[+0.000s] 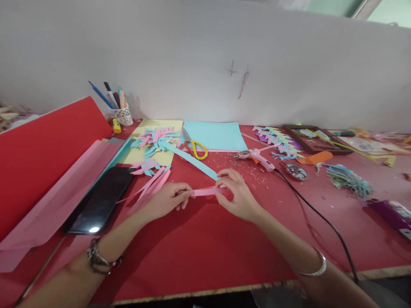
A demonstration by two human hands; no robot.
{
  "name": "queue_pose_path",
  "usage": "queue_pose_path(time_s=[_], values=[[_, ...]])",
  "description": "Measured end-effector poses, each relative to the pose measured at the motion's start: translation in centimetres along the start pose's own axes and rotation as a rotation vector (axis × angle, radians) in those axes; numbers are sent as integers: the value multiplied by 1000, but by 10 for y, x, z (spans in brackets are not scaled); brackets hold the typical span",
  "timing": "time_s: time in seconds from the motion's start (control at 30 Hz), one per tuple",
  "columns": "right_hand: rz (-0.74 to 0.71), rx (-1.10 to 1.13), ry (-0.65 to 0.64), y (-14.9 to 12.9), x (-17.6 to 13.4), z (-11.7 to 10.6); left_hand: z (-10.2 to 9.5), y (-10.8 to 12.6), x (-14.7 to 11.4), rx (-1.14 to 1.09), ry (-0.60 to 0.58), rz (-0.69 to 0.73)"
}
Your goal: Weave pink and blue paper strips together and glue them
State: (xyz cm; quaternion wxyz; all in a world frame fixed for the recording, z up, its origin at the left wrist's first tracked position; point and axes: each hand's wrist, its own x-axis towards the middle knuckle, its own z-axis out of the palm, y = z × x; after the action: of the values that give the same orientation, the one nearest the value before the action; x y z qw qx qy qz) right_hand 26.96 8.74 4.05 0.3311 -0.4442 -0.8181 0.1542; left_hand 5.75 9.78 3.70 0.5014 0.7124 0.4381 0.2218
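Fingers (181,188) on both hands pinch together above the red worktop (192,256). A long blue strip (192,160) runs up to the right hand (239,194); between that hand and the left hand (165,199) stretches a shorter pink strip (204,192), gripped by both.

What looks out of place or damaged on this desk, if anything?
Mainly the pale scraps littering the red tabletop around the pink glue gun, which lies on its side with no stand visible. The tabletop's front edge also looks rough, as if chipped. The pink strip between left hand and right hand shows no obvious damage.
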Motion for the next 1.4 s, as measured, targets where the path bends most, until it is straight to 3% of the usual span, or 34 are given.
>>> queue_pose_path(time_s=[0.1,0.2,0.3,0.63,1.23,1.4], values=[[-44,-62,-101,-7,-3,4,10,4,-3,57,30,79],[-31,-2,-234,-11,-3,8,17,8,-7,67,14,102],[8,42,-286,-10,-2,8,17,8,-7,22,15,106],[73,78,-168,-4,0,6,7,7,-1,-89,173,0],[168,57,-112,-6,-1,4,12,8,0,-97,228,4],[142,144,-227,-6,-1,6,13,7,0,-128,205,34]])
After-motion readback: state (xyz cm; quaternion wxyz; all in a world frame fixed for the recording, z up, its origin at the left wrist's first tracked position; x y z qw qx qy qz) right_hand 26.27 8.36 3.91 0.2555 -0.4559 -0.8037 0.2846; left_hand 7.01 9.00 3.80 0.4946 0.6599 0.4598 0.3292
